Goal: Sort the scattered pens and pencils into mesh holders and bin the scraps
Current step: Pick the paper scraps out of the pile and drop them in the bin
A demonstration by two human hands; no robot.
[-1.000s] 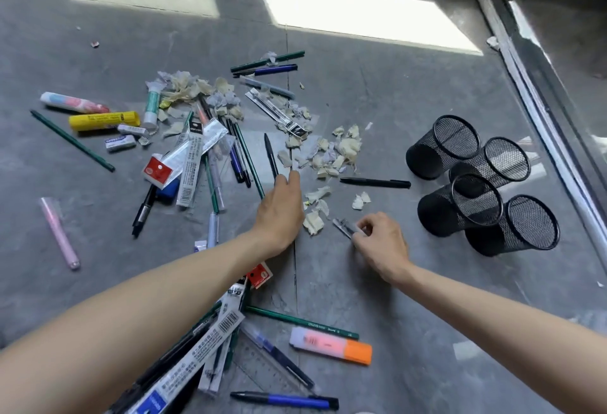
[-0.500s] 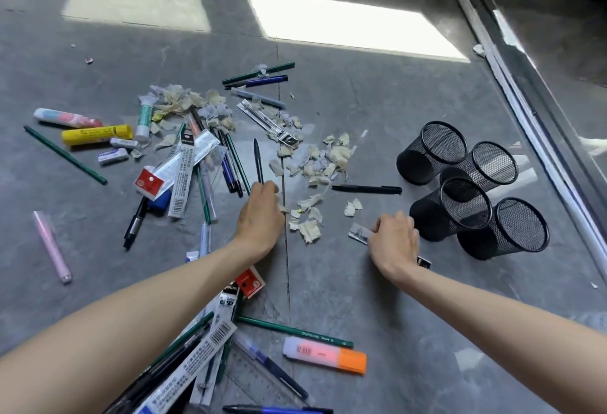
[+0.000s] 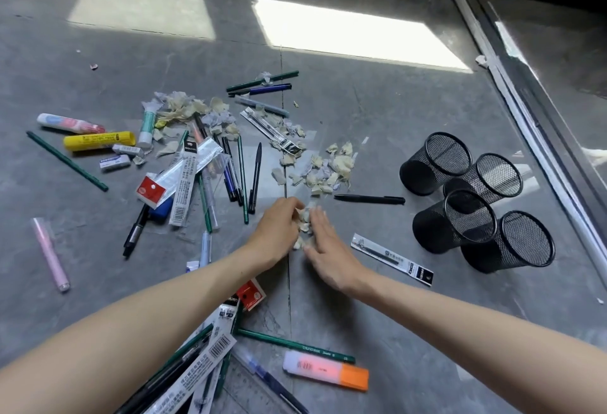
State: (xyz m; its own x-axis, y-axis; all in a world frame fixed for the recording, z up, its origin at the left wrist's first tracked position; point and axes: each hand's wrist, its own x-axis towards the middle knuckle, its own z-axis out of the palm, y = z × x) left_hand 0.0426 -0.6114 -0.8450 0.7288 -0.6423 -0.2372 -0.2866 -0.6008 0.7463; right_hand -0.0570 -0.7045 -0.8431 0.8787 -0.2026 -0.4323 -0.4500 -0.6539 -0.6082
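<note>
on the grey tiled floor (image 3: 377, 124) a small heap of paper scraps (image 3: 303, 223) sits between the hands. the left hand (image 3: 279, 226) curls round some, and the right hand (image 3: 328, 249), fingers straight, pushes them in. barely begun, i'd say: pens and pencils (image 3: 255, 177) lie strewn to the left, and there is no bin in sight. the four mesh holders (image 3: 427, 226) look empty, as far as i can see.

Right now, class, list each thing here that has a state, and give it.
Four black wire-mesh holders, empty.
Cream torn paper scraps, gathered between the hands.
Left hand, fingers curled round scraps.
Right hand, fingers straight, pressing scraps.
Pink highlighter with orange cap, capped, lying flat.
Black pen, lying flat, unsorted.
</note>
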